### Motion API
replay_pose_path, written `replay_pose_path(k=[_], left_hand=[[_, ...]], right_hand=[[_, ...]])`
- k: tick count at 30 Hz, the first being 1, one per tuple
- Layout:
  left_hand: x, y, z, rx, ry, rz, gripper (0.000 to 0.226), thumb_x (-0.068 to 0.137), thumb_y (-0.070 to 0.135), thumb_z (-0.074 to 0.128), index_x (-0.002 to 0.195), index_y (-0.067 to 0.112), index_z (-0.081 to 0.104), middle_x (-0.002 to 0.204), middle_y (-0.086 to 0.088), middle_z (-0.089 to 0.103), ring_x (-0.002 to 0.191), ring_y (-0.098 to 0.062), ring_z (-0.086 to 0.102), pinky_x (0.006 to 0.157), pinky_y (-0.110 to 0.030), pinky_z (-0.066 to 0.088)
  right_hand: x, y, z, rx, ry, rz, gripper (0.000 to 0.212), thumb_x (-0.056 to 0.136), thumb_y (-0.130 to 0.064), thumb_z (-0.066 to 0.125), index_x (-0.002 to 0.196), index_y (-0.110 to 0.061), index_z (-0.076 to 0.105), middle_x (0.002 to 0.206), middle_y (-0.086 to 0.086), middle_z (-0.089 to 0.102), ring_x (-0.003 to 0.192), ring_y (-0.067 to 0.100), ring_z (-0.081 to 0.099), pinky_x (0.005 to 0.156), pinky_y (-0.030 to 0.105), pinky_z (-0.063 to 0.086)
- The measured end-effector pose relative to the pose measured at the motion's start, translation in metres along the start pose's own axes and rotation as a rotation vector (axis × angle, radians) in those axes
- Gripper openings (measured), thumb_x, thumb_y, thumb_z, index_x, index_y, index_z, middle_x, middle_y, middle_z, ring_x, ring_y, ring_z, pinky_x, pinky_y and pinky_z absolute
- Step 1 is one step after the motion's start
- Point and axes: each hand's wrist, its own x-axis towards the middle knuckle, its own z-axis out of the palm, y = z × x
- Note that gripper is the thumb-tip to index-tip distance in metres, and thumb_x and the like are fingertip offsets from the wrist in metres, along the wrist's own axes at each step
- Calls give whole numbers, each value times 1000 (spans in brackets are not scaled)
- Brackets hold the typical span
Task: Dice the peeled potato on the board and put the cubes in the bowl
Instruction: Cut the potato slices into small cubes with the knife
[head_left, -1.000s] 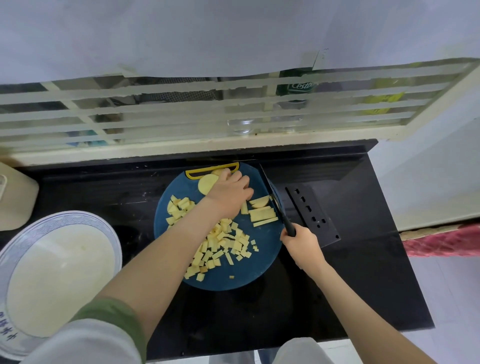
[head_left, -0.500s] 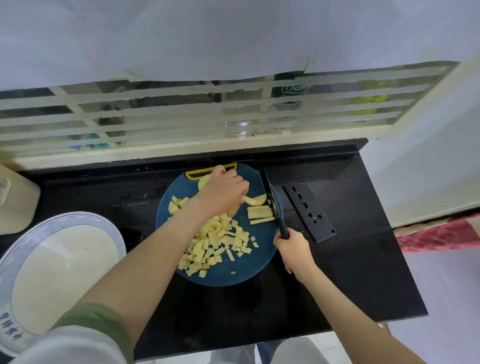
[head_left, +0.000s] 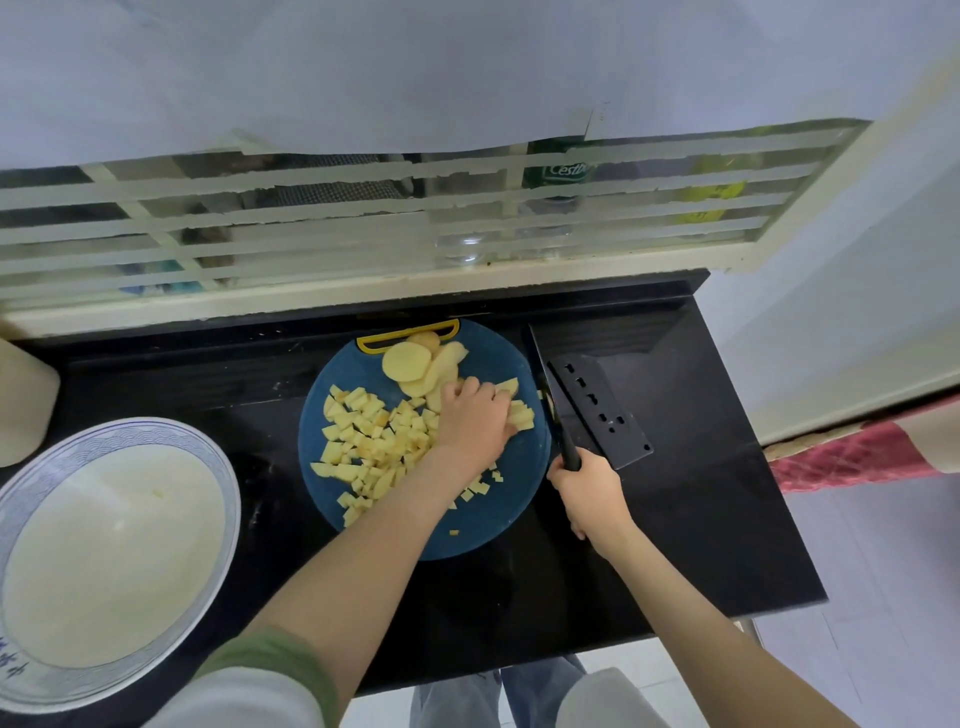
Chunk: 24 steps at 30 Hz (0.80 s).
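Observation:
A round blue cutting board (head_left: 488, 358) lies on the black counter. A heap of yellow potato cubes (head_left: 371, 439) covers its left and middle part. Potato slices (head_left: 408, 361) lie fanned at the board's far edge. My left hand (head_left: 472, 421) rests with curled fingers on potato strips (head_left: 522, 413) at the board's right side. My right hand (head_left: 589, 491) grips the black handle of a knife (head_left: 543, 376), whose blade stands edge-down just right of the strips. A large white bowl (head_left: 111, 551) with a blue patterned rim sits at the left.
A black perforated blade guard (head_left: 600, 408) lies on the counter right of the knife. A cream container (head_left: 23, 400) stands at the far left. A barred window frame (head_left: 363, 228) runs behind the counter (head_left: 701, 519), whose front edge is near my body.
My left hand moved from the far slices down and right onto the strips, uncovering the slices. The knife stays beside the strips in my right hand. The view has shifted.

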Motion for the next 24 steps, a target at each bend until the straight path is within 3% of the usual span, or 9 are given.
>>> replay_pose_path(k=[6, 13, 19, 24], left_hand=[[2, -7, 0, -24, 39, -50, 63, 87, 54, 55, 137, 19, 38, 135, 0, 43, 124, -20, 37, 98, -38, 25], [4, -9, 3, -78, 12, -63, 54, 88, 52, 54, 133, 22, 45, 131, 3, 49, 124, -19, 40, 98, -39, 18], [6, -12, 4, -108, -12, -55, 67, 87, 53, 56, 142, 19, 36, 135, 1, 44, 128, -19, 35, 100, -40, 20], [15, -15, 2, -121, -41, -2, 59, 84, 50, 58, 134, 20, 44, 129, 1, 45, 123, -19, 36, 101, -39, 21]], right_hand=[[-4, -1, 9, -15, -31, -6, 13, 96, -18, 48, 90, -13, 57, 73, 6, 53, 49, 15, 42, 44, 27, 39], [-6, -5, 17, -23, -11, -33, 13, 97, -16, 47, 95, -8, 58, 70, 5, 51, 53, 13, 42, 51, 29, 39], [-5, -5, 20, -73, -4, -51, 15, 97, -16, 47, 96, -7, 58, 72, 5, 52, 56, 15, 45, 52, 30, 42], [-4, -6, 19, -72, 5, -34, 15, 97, -16, 46, 94, -8, 58, 72, 4, 52, 55, 14, 43, 51, 29, 40]])
